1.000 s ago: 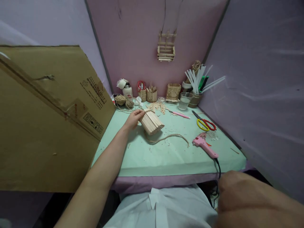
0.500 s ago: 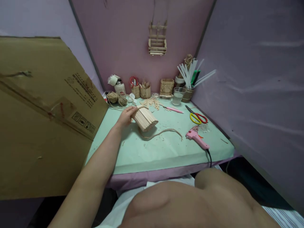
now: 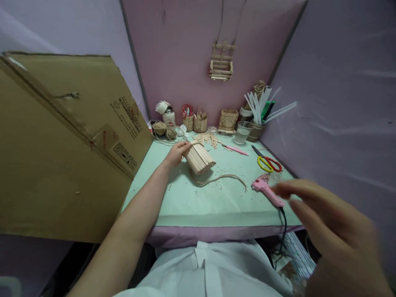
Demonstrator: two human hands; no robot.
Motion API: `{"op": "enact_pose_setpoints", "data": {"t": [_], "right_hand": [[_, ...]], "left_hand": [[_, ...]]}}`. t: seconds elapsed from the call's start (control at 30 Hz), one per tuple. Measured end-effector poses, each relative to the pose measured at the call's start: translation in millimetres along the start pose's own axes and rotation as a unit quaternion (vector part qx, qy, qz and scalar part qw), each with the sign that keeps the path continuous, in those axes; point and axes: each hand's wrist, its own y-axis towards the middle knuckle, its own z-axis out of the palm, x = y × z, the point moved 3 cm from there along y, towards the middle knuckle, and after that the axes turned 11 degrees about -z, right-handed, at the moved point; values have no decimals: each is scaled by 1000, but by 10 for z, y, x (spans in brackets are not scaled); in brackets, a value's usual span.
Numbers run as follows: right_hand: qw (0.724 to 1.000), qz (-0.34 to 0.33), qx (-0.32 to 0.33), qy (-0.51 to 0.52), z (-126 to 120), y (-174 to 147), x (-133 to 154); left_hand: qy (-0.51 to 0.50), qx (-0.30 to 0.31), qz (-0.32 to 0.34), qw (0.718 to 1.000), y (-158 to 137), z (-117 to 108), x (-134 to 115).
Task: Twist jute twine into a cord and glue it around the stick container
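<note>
Fingers (image 3: pixel 186 145) of the left hand (image 3: pixel 175 156) are clamped on the upper left end of the stick piece (image 3: pixel 200 160), which lies tilted over the middle of the counter (image 3: pixel 182 208), its scalloped end turned toward the person. Whether its lower edge touches the counter, I cannot tell. A cord (image 3: pixel 230 176) runs along the counter on the near side of the stick piece and off to its right, where its end lies loose; more cord crosses the clamped end.

What has changed is the right hand (image 3: pixel 337 231). Half a second ago it was a blurred mass low in the view, over the lap; now it is up, well to the right of the stick piece, with thumb and forefinger apart and nothing seen between them. Its fingertips come close to the handle of the glue gun (image 3: pixel 268 192), right of the stick piece; blur hides whether they touch. The left grip and the stick piece have stayed as they were. For the work, I judge this means the piece is kept steady while the freed right hand is within reach of the gun. The scissors (image 3: pixel 266 161) lie right of the stick piece, beyond the gun, untouched.
</note>
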Motion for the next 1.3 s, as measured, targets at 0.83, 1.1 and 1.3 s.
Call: {"op": "enact_pose_setpoints", "data": {"t": [0.83, 1.1, 1.3], "right_hand": [[912, 156, 235, -298, 745, -246, -1484], [996, 73, 16, -52, 575, 43, -821], [988, 99, -56, 109, 996, 83, -305]], "left_hand": [[79, -81, -36, 993, 107, -186, 141], [96, -90, 11, 991, 82, -149, 98], [116, -84, 41, 989, 5, -70, 16]]}}
